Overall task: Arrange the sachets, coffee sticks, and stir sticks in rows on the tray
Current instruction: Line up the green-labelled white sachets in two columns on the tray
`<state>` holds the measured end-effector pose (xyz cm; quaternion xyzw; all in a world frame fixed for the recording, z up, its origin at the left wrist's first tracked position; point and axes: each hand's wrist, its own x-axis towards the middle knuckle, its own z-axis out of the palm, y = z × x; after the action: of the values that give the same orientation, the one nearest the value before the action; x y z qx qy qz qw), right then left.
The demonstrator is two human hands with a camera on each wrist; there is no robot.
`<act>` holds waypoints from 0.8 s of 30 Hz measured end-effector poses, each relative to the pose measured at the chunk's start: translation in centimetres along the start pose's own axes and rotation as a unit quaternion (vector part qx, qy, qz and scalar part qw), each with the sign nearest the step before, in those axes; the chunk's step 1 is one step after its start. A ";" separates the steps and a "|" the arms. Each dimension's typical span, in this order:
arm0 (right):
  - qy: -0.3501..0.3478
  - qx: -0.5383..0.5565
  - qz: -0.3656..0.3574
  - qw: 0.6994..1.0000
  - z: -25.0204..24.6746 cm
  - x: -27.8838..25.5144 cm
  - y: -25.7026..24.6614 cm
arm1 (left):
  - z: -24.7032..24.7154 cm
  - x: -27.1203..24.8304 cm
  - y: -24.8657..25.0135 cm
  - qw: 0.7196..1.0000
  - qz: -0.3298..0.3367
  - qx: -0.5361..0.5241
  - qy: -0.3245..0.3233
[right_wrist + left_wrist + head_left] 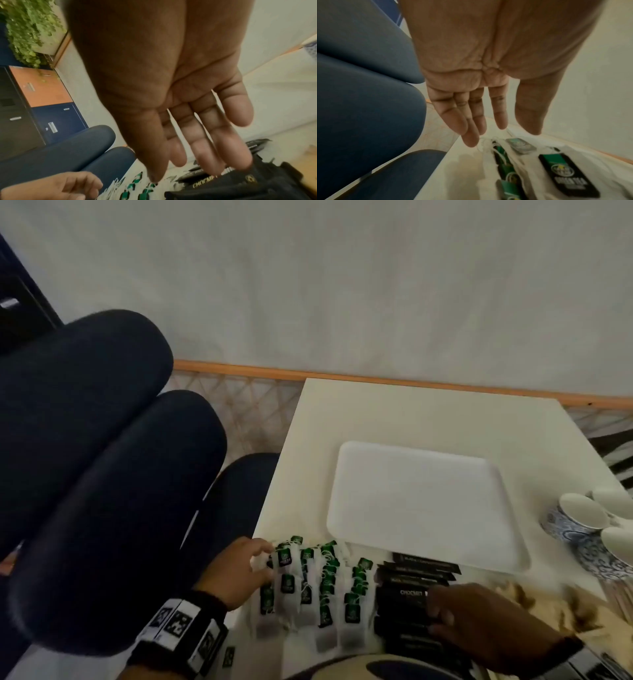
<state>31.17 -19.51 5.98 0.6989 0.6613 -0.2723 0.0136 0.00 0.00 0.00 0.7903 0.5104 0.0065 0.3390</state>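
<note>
A white tray (421, 508) lies bare on the white table (394, 412). In front of it lie several tea-bag sachets (315, 583) with green-and-black tags, and to their right a heap of black coffee sticks (411, 580). My left hand (260, 563) hovers at the left edge of the tea bags (568, 174), fingers (476, 121) straight and holding nothing. My right hand (442, 614) reaches over the coffee sticks (240, 185), its straight fingers (205, 155) at the top packets without gripping. Blurred brown items (548, 604) lie to the right; I cannot tell what they are.
Several blue-patterned white cups (579, 518) stand at the table's right edge, close to the tray. Dark blue padded chair cushions (85, 440) crowd the left side of the table. A white wall with a wooden strip (342, 373) runs behind.
</note>
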 end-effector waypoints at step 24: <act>-0.019 0.010 0.010 1.000 -4.3 8.6 -5.9 | -1.4 4.1 0.6 0.981 0.142 0.060 -0.117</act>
<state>27.07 -9.23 8.17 0.7005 0.6509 -0.2918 0.0221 1.90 3.89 0.02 0.8691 0.3491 -0.0687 0.3435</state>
